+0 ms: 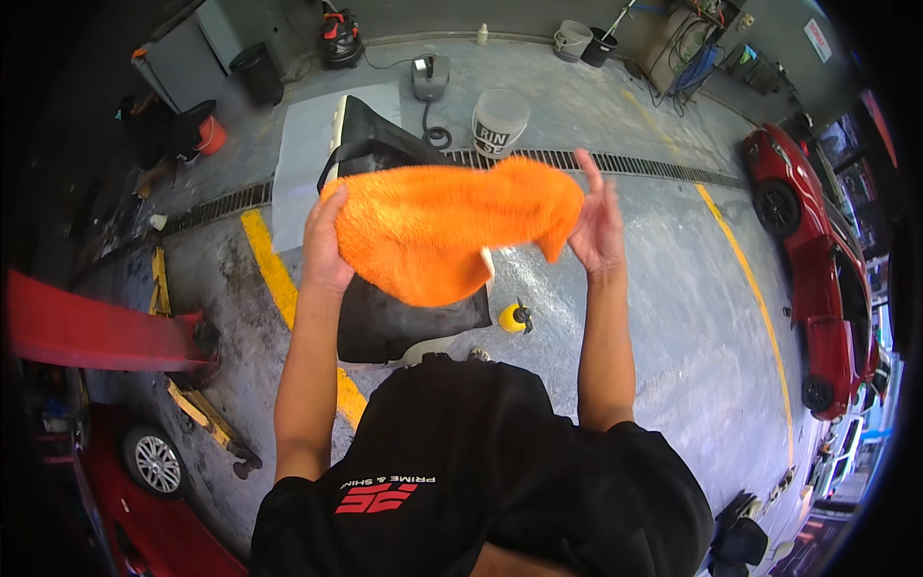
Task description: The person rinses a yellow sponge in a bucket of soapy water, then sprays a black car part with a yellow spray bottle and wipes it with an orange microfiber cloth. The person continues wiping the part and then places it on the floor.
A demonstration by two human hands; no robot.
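Note:
A fluffy orange microfiber towel (433, 216) is stretched sideways in front of me, its lower edge sagging. My left hand (327, 240) grips the left end, thumb on the front and the other fingers hidden behind the cloth. At the right end, my right hand (598, 226) is upright with its fingers stretched out and apart, the cloth resting against the thumb side. Behind and below the towel is a large black piece with a pale edge (404, 317), possibly a car seat; the towel covers its middle. A yellow spray bottle (515, 317) with a black top stands right of it.
Beyond the towel stand a clear bucket (500, 123) and a grey machine (430, 77) with a hose. A drain grate (654, 166) crosses the floor. On the left is a red lift arm (106, 332) above a red car (144, 500); another red car (817, 260) is parked at right.

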